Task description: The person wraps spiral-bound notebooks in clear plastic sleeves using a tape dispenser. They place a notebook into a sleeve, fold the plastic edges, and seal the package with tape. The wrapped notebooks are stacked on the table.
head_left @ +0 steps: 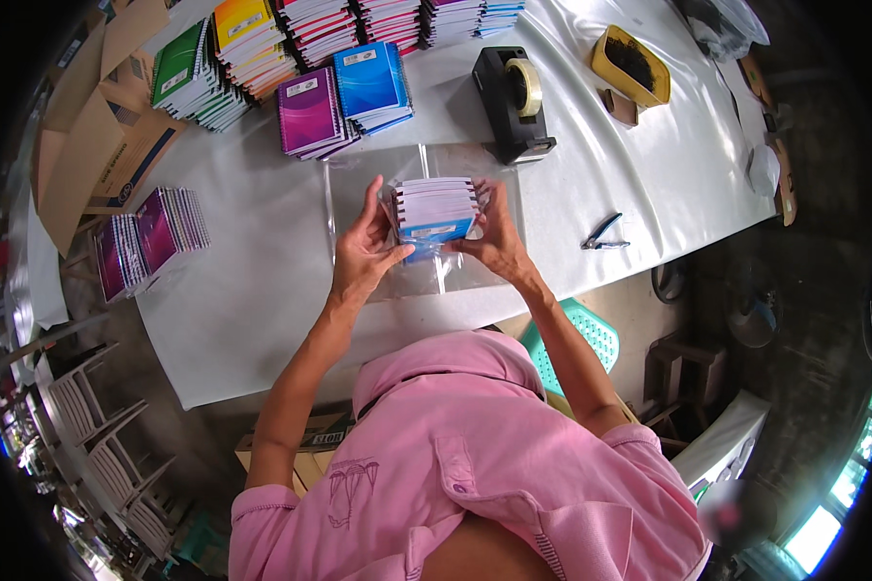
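Between my two hands stands a small stack of spiral notebooks (438,205), page edges up and a blue cover toward me. Clear plastic film shows around its lower part. My left hand (366,247) grips the stack's left side, thumb at the front. My right hand (499,235) closes on the right side, its thumb near the blue cover. Under the stack, clear plastic bags (358,281) lie flat on the table. Just beyond are a purple notebook pile (310,108) and a blue notebook pile (370,79).
A black tape dispenser (509,107) stands right of the piles. Farther right are a yellow tub (632,66) of dark bits and blue-handled cutters (606,234). Green (189,73) and yellow notebook stacks (247,39) line the back. Wrapped purple notebooks (155,237) and a cardboard box (107,145) are left.
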`<state>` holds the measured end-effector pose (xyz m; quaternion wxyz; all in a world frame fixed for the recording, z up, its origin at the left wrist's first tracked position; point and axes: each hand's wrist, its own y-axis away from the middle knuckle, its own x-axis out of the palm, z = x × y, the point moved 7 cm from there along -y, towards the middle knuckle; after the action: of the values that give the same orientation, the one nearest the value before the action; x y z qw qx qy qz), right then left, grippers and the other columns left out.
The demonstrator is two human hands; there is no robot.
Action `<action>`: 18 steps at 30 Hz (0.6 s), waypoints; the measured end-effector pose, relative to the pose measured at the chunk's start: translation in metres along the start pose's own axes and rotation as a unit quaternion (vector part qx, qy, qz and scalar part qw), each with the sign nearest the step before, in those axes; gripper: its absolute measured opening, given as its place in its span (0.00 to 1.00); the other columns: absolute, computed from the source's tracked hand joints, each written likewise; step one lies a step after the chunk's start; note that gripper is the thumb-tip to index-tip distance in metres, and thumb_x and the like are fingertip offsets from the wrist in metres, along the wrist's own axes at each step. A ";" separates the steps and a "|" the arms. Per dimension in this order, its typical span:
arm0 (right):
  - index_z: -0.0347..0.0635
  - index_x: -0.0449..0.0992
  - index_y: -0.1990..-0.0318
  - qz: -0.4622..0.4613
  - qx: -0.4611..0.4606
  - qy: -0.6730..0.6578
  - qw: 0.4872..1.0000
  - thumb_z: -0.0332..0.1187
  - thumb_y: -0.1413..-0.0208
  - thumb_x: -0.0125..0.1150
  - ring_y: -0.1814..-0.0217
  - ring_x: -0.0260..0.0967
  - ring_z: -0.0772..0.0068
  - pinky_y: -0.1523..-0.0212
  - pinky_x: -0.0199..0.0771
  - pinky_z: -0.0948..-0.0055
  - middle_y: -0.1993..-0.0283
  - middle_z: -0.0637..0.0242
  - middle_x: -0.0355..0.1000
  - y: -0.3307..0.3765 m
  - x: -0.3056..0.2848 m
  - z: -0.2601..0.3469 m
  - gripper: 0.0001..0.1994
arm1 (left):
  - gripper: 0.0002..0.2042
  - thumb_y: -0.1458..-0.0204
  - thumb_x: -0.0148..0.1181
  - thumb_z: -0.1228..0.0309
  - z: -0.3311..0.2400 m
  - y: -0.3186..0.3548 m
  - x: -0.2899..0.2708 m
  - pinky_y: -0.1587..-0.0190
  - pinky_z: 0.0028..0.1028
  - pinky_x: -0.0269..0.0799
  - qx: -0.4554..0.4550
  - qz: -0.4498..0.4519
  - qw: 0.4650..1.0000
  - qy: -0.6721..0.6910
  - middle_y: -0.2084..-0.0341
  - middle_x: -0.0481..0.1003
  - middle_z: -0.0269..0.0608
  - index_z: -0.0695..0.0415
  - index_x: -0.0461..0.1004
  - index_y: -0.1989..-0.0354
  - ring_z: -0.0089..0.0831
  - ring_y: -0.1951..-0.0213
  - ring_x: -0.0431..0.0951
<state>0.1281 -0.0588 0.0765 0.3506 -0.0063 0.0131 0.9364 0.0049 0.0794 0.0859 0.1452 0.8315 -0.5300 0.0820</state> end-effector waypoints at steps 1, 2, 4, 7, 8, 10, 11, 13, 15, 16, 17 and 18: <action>0.41 0.51 0.42 -0.002 -0.008 0.026 1.000 0.21 0.68 0.78 0.35 0.57 0.63 0.37 0.62 0.59 0.41 0.58 0.58 -0.001 -0.001 0.000 0.46 | 0.43 0.55 0.64 0.86 -0.011 0.003 0.003 0.37 0.27 0.63 0.044 0.001 0.999 0.002 0.41 0.66 0.47 0.54 0.49 0.30 0.31 0.41 0.68; 0.41 0.50 0.41 -0.005 -0.016 0.051 0.999 0.21 0.67 0.77 0.34 0.57 0.60 0.36 0.62 0.58 0.40 0.55 0.59 -0.001 -0.002 0.000 0.45 | 0.43 0.56 0.63 0.87 -0.001 0.001 -0.003 0.39 0.27 0.65 0.094 -0.019 0.995 -0.038 0.43 0.67 0.44 0.54 0.50 0.30 0.28 0.43 0.69; 0.40 0.50 0.41 0.004 -0.019 0.093 0.995 0.22 0.65 0.76 0.32 0.56 0.58 0.35 0.61 0.57 0.39 0.52 0.60 -0.007 0.005 -0.007 0.44 | 0.42 0.55 0.62 0.88 0.030 -0.006 -0.015 0.39 0.27 0.65 0.065 -0.027 0.995 -0.066 0.42 0.67 0.42 0.53 0.50 0.30 0.28 0.43 0.68; 0.39 0.52 0.40 0.016 -0.043 0.126 0.991 0.23 0.65 0.76 0.31 0.55 0.57 0.33 0.57 0.59 0.37 0.52 0.58 -0.015 0.011 -0.015 0.44 | 0.40 0.54 0.61 0.89 0.048 -0.010 -0.022 0.38 0.27 0.64 0.063 -0.060 0.995 -0.054 0.38 0.62 0.41 0.55 0.53 0.31 0.28 0.41 0.66; 0.40 0.53 0.40 0.010 -0.084 0.123 0.989 0.24 0.66 0.77 0.32 0.55 0.57 0.34 0.57 0.60 0.37 0.54 0.59 -0.014 0.008 -0.006 0.45 | 0.39 0.54 0.61 0.89 0.045 -0.003 -0.021 0.38 0.27 0.64 0.085 -0.079 0.993 -0.015 0.37 0.61 0.42 0.56 0.54 0.32 0.28 0.40 0.65; 0.44 0.55 0.38 -0.008 -0.146 0.075 0.986 0.27 0.64 0.77 0.30 0.53 0.56 0.33 0.55 0.59 0.34 0.56 0.57 -0.004 0.000 0.006 0.44 | 0.31 0.54 0.63 0.87 0.026 0.009 -0.017 0.36 0.30 0.60 0.097 -0.121 0.985 0.075 0.35 0.60 0.43 0.59 0.65 0.38 0.31 0.36 0.60; 0.44 0.57 0.39 -0.015 -0.151 0.069 0.986 0.28 0.64 0.77 0.30 0.53 0.56 0.33 0.55 0.59 0.33 0.56 0.57 0.000 -0.005 0.007 0.42 | 0.29 0.54 0.64 0.86 0.020 0.013 -0.023 0.35 0.31 0.59 0.136 -0.123 0.983 -0.007 0.35 0.59 0.44 0.58 0.68 0.41 0.33 0.35 0.59; 0.45 0.62 0.41 -0.027 -0.160 0.055 0.985 0.30 0.64 0.76 0.29 0.52 0.56 0.31 0.55 0.58 0.33 0.56 0.56 0.007 -0.009 0.010 0.38 | 0.25 0.55 0.66 0.83 0.012 0.024 -0.035 0.34 0.34 0.56 0.208 -0.124 0.955 -0.169 0.34 0.58 0.45 0.58 0.73 0.45 0.36 0.32 0.55; 0.45 0.66 0.44 -0.002 -0.166 0.124 0.978 0.31 0.64 0.76 0.29 0.52 0.54 0.32 0.56 0.57 0.32 0.56 0.55 0.009 -0.002 0.011 0.35 | 0.22 0.58 0.70 0.79 0.008 0.021 -0.032 0.33 0.39 0.55 0.228 -0.107 0.936 -0.247 0.34 0.59 0.43 0.52 0.78 0.51 0.43 0.30 0.50; 0.45 0.67 0.46 0.011 -0.169 0.158 0.973 0.32 0.64 0.76 0.29 0.52 0.53 0.33 0.57 0.57 0.32 0.57 0.55 0.010 0.002 0.012 0.34 | 0.22 0.59 0.70 0.78 0.001 0.019 -0.027 0.33 0.40 0.56 0.241 -0.101 0.917 -0.300 0.34 0.59 0.42 0.50 0.79 0.52 0.44 0.30 0.49; 0.45 0.68 0.47 0.007 -0.174 0.163 0.971 0.33 0.65 0.76 0.30 0.53 0.52 0.33 0.57 0.57 0.32 0.56 0.55 0.010 0.003 0.013 0.33 | 0.23 0.61 0.71 0.77 -0.005 0.017 -0.021 0.34 0.41 0.56 0.254 -0.095 0.896 -0.352 0.34 0.59 0.41 0.47 0.80 0.52 0.46 0.30 0.48; 0.44 0.70 0.48 0.003 -0.180 0.168 0.969 0.34 0.65 0.76 0.31 0.54 0.50 0.34 0.58 0.56 0.32 0.56 0.55 0.010 0.006 0.015 0.32 | 0.23 0.62 0.71 0.76 -0.010 0.013 -0.017 0.34 0.43 0.56 0.258 -0.087 0.884 -0.380 0.35 0.60 0.39 0.45 0.80 0.53 0.48 0.30 0.48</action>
<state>0.1170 -0.0622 0.0919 0.3339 -0.2260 -0.0967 0.9100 -0.0142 0.0923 0.0928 -0.2807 0.8499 -0.4298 -0.1194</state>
